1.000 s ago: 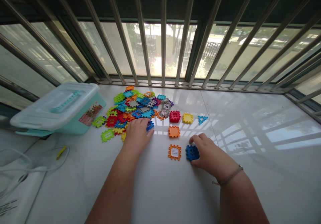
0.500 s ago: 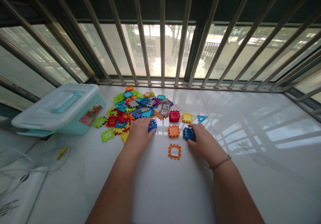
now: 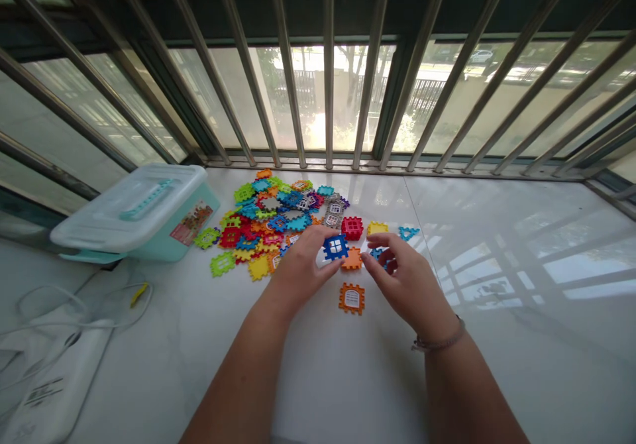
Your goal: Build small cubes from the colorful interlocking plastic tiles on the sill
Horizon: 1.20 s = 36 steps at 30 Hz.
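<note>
Two hands grip blue pieces: left hand (image 3: 303, 268) pinches a blue window tile (image 3: 335, 246); right hand (image 3: 405, 277) pinches a smaller blue piece (image 3: 379, 254); counter edge (image 3: 487, 179) and steel window bars (image 3: 328, 73) lie beyond both.

Marble ledge (image 3: 501, 285), plastic tiles (image 3: 263, 232), lidded box (image 3: 134, 215)

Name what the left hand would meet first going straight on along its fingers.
The orange square plastic tile, just past the fingertips of the left hand, though the hand seems raised, so it might pass above the tile.
</note>
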### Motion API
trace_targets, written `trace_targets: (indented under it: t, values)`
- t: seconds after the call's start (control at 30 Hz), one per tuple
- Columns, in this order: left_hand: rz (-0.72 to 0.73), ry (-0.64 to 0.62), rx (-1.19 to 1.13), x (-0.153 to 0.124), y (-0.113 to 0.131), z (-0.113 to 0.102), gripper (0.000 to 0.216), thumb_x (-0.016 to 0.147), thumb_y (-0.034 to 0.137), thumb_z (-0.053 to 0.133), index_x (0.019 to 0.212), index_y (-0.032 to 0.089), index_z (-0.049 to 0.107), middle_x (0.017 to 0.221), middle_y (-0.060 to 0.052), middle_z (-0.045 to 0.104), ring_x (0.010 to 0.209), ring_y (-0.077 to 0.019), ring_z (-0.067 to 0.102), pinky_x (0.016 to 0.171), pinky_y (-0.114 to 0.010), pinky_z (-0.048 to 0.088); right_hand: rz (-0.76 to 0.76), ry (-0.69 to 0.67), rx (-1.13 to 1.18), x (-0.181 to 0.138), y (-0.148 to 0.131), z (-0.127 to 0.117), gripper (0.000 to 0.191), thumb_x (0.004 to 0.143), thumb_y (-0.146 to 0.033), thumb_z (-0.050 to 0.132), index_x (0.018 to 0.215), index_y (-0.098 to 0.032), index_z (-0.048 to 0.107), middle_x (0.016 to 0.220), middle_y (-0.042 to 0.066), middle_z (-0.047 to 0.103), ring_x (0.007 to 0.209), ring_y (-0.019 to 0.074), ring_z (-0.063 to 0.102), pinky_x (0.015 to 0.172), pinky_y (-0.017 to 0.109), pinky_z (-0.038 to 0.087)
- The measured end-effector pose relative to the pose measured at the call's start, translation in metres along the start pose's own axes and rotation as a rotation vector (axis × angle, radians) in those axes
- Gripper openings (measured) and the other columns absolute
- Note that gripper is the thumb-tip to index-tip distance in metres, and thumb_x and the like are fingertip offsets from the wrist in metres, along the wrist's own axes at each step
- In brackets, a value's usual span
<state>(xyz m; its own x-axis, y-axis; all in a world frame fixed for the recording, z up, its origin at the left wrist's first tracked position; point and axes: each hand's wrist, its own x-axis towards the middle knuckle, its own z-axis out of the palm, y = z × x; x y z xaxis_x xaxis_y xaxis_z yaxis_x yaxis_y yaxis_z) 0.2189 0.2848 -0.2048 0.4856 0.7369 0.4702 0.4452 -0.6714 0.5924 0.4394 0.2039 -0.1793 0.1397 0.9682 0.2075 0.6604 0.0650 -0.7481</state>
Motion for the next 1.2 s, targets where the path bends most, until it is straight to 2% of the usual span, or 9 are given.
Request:
trace_targets:
  t: [0.17, 0.27, 0.43, 0.53, 0.63, 0.73, 0.9, 1.03, 1.2]
  values:
    - [0.062, 0.065, -0.096, 0.002, 0.018, 0.011, 0.042, 0.093, 0.02, 0.082, 0.131, 0.026, 0.065, 0.129, -0.008, 0.073, 0.127, -0.0251, 0.068, 0.11, -0.042, 0.057, 0.079, -0.029, 0.245, -0.001, -0.009, 0.017, 0.032, 0.101, -0.046, 0.071, 0.124, -0.025, 0.068, 0.095, 0.003, 0.079, 0.078, 0.0194, 0.074, 0.069, 0.032, 0.058]
    - [-0.003, 0.028, -0.174, 0.001, 0.024, 0.013, 0.048, 0.089, 0.029, 0.089, 0.132, 0.026, 0.067, 0.125, -0.007, 0.075, 0.117, -0.024, 0.072, 0.104, -0.04, 0.059, 0.083, 0.04, 0.249, 0.0, -0.007, 0.017, 0.024, 0.101, -0.039, 0.069, 0.119, -0.024, 0.071, 0.097, 0.004, 0.08, 0.08, 0.0196, 0.075, 0.07, 0.032, 0.059]
    - [-0.311, -0.113, -0.437, 0.002, 0.026, 0.013, 0.044, 0.097, 0.043, 0.08, 0.136, 0.025, 0.071, 0.101, -0.003, 0.079, 0.092, -0.0187, 0.076, 0.088, -0.033, 0.061, -0.033, 0.057, 0.188, 0.002, -0.003, 0.012, 0.026, 0.103, -0.034, 0.066, 0.124, -0.029, 0.08, 0.118, 0.005, 0.083, 0.095, 0.0214, 0.078, 0.082, 0.035, 0.062]
    - [-0.484, -0.184, -0.668, 0.003, 0.025, 0.017, 0.035, 0.097, 0.048, 0.078, 0.118, 0.02, 0.078, 0.093, -0.004, 0.08, 0.082, -0.0173, 0.075, 0.077, -0.03, 0.06, -0.015, 0.048, 0.218, 0.003, -0.004, 0.012, 0.029, 0.101, -0.036, 0.071, 0.129, -0.029, 0.078, 0.111, 0.005, 0.083, 0.086, 0.0197, 0.077, 0.078, 0.034, 0.063]
    - [-0.681, -0.084, -0.893, 0.006, 0.024, 0.02, 0.041, 0.086, 0.049, 0.089, 0.104, 0.017, 0.072, 0.085, -0.004, 0.079, 0.073, -0.0159, 0.074, 0.069, -0.027, 0.06, -0.004, 0.136, 0.197, 0.003, -0.003, 0.013, 0.035, 0.098, -0.041, 0.077, 0.129, -0.025, 0.074, 0.114, 0.007, 0.081, 0.084, 0.0203, 0.075, 0.073, 0.035, 0.064]
    - [-0.822, 0.04, -1.059, 0.008, 0.027, 0.019, 0.05, 0.075, 0.045, 0.098, 0.102, 0.018, 0.066, 0.086, -0.004, 0.08, 0.074, -0.0166, 0.077, 0.075, -0.03, 0.065, -0.123, 0.171, 0.084, 0.003, 0.001, 0.015, 0.04, 0.095, -0.039, 0.082, 0.131, -0.025, 0.071, 0.125, 0.01, 0.076, 0.093, 0.0229, 0.073, 0.075, 0.038, 0.065]
    - [-0.839, -0.04, -1.169, 0.008, 0.032, 0.019, 0.053, 0.076, 0.045, 0.097, 0.111, 0.015, 0.071, 0.094, -0.01, 0.084, 0.084, -0.0199, 0.081, 0.081, -0.032, 0.067, -0.327, 0.116, -0.029, 0.003, 0.0, 0.019, 0.039, 0.096, -0.026, 0.08, 0.134, -0.026, 0.068, 0.13, 0.01, 0.071, 0.115, 0.0276, 0.072, 0.098, 0.044, 0.064]
    - [-0.816, -0.065, -1.147, 0.007, 0.029, 0.022, 0.055, 0.076, 0.049, 0.097, 0.112, 0.015, 0.074, 0.093, -0.011, 0.084, 0.083, -0.0219, 0.081, 0.082, -0.035, 0.068, -0.357, 0.124, -0.042, 0.003, -0.002, 0.02, 0.04, 0.097, -0.02, 0.076, 0.135, -0.027, 0.066, 0.129, 0.01, 0.071, 0.123, 0.029, 0.071, 0.107, 0.048, 0.062]
    - [-0.795, -0.118, -1.091, 0.006, 0.026, 0.023, 0.057, 0.074, 0.055, 0.097, 0.107, 0.013, 0.077, 0.093, -0.012, 0.084, 0.083, -0.0228, 0.081, 0.082, -0.035, 0.067, -0.359, 0.104, -0.036, 0.001, -0.003, 0.022, 0.059, 0.092, -0.02, 0.081, 0.146, -0.03, 0.059, 0.141, 0.012, 0.067, 0.129, 0.0319, 0.069, 0.109, 0.051, 0.062]
